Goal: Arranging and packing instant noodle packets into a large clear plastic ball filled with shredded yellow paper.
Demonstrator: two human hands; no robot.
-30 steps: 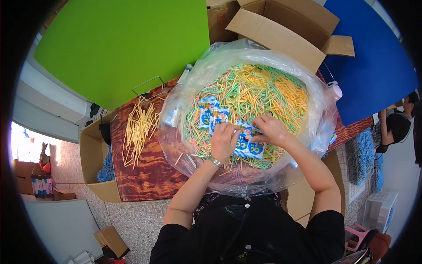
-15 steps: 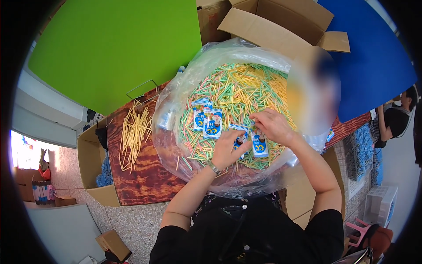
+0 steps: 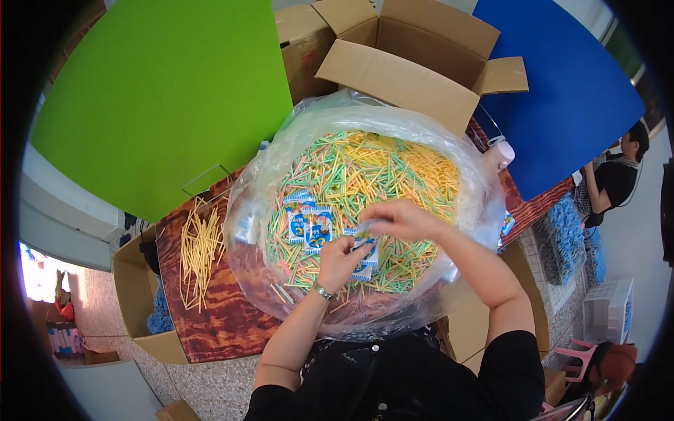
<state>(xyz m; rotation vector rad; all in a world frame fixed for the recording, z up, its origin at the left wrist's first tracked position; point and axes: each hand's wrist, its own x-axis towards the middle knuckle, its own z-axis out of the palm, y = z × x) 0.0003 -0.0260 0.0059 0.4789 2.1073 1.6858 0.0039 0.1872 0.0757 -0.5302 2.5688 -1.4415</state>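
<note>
A large clear plastic bag [image 3: 242, 245], its mouth spread wide, holds a heap of thin pastel sticks [image 3: 372, 165] in green, yellow and pink. Above the near middle of the heap, my left hand [image 3: 338, 263], with a metal watch on the wrist, pinches a small blue-and-white packet [image 3: 361, 240]. My right hand [image 3: 404, 219] comes in from the right, its fingers closed at the packet's upper end and slightly blurred. Under the hands lies another packet [image 3: 365, 269], partly covered. Left of them, blue-and-white packets [image 3: 318, 230] overlap on the sticks.
Loose pale-yellow sticks [image 3: 200, 259] lie on the red wood-patterned table [image 3: 225, 333]. Behind the bag stands an open cardboard box [image 3: 400, 74] between a green panel [image 3: 161, 98] and a blue panel [image 3: 554, 105]. A pink-capped bottle [image 3: 500, 154] is at the right. Another person [image 3: 614, 179] sits far right.
My hands have drawn together and the right one has moved left, closing on a packet. The packet is lifted between them. The whole view has shifted, the bag now sitting lower and further left.
</note>
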